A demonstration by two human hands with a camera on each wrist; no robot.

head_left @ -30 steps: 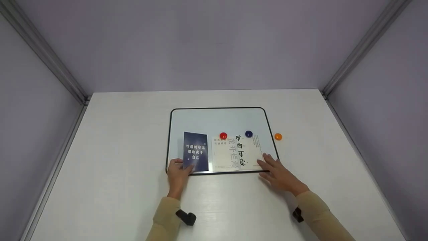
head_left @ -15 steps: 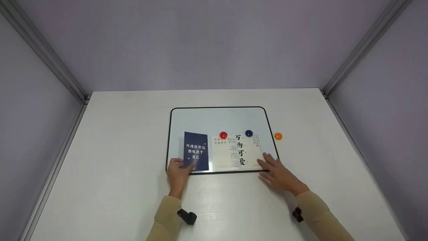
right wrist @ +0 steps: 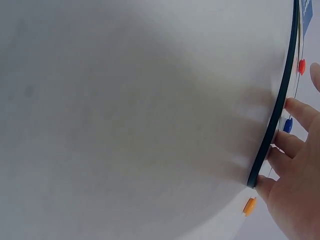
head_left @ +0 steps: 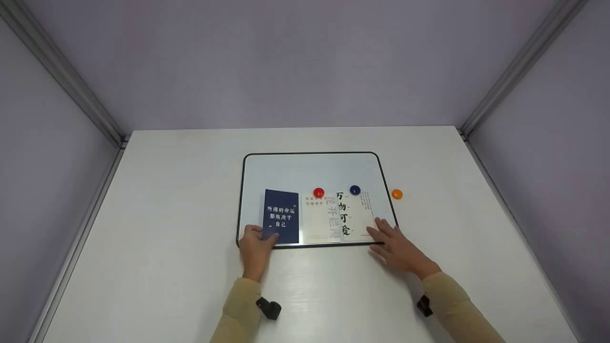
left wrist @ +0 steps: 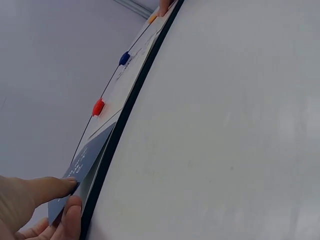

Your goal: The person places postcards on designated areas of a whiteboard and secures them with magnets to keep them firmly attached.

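Note:
My left hand (head_left: 256,247) pinches the lower left corner of a dark blue card (head_left: 281,217) with white lettering, thumb on top and fingers beneath. In the left wrist view the blue card (left wrist: 90,152) tilts up off the whiteboard (head_left: 286,169), which lies flat with a black rim. Beside it are a cream card (head_left: 318,221) under a red round magnet (head_left: 319,192) and a white card (head_left: 358,219) with black lettering under a dark blue magnet (head_left: 355,190). My right hand (head_left: 398,247) rests with spread fingers on the board's lower right corner and the white card's edge.
An orange magnet (head_left: 397,194) lies on the white table (head_left: 181,200) just right of the board. Grey walls (head_left: 305,62) stand behind and at both sides of the table.
My left hand has shifted the blue card slightly to the right, closer to the cream card. The right hand, the magnets and the other cards stay where they were.

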